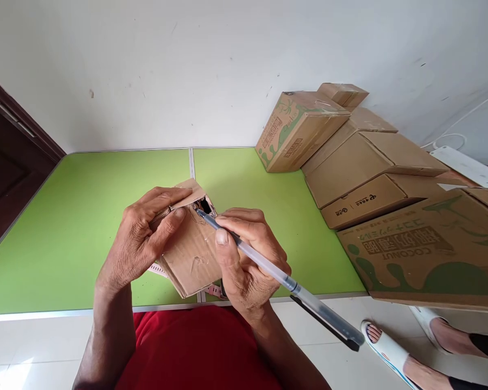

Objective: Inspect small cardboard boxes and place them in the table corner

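My left hand (142, 233) grips a small cardboard box (193, 260) by its upper left side, thumb on the face and fingers over the top edge. The box is tilted above the green table and has a torn, dark hole at its upper right corner. In my right hand (250, 254) is a pen (268, 265) with a clear barrel, its cap fitted on the back end. The pen's tip meets the box beside the hole. Partly hidden under the box lies a pink strap-like thing (214, 291).
Cardboard cartons (305, 130) stand stacked along the right of the green table (85, 216), against the white wall. A white power strip (469, 165) rests behind them. At lower right are another person's feet in white slippers (390, 346). A dark door (12, 151) is at left.
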A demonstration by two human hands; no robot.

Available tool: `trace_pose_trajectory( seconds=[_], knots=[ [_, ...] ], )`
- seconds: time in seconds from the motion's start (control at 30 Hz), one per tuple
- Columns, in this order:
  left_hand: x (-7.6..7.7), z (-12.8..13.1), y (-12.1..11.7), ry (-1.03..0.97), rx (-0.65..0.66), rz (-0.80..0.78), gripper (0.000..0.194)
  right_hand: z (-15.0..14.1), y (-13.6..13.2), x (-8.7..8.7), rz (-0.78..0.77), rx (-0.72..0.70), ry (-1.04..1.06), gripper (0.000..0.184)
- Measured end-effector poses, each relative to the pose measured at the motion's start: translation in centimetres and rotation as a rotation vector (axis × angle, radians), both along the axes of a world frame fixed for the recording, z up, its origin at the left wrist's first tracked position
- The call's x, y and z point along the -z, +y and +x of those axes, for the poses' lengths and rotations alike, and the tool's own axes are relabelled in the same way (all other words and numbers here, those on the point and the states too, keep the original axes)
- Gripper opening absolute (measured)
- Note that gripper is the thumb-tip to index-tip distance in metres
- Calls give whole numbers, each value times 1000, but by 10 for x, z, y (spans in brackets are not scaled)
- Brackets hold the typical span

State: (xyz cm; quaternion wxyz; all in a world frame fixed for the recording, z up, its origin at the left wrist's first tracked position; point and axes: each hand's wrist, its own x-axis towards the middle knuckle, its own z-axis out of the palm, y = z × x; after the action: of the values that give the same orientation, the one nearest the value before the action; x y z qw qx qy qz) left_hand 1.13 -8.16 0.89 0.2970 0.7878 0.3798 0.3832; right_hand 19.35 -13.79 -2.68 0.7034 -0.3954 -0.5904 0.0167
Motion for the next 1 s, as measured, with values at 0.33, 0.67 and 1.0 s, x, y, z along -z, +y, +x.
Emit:
trace_pose_trajectory(
  seconds=[0.33, 0.67, 1.0],
  knots=[
    [-1, 1, -2, 9, -10, -4, 37, 3, -3, -3, -32, 21, -50, 16],
    [-4, 1, -1, 26, -70, -29, 41, 17, -12, 0, -85, 44, -39, 15],
    [-6, 1, -2, 41, -90, -21, 40, 25, -3, -2, -42, 48, 7, 13]
  ],
)
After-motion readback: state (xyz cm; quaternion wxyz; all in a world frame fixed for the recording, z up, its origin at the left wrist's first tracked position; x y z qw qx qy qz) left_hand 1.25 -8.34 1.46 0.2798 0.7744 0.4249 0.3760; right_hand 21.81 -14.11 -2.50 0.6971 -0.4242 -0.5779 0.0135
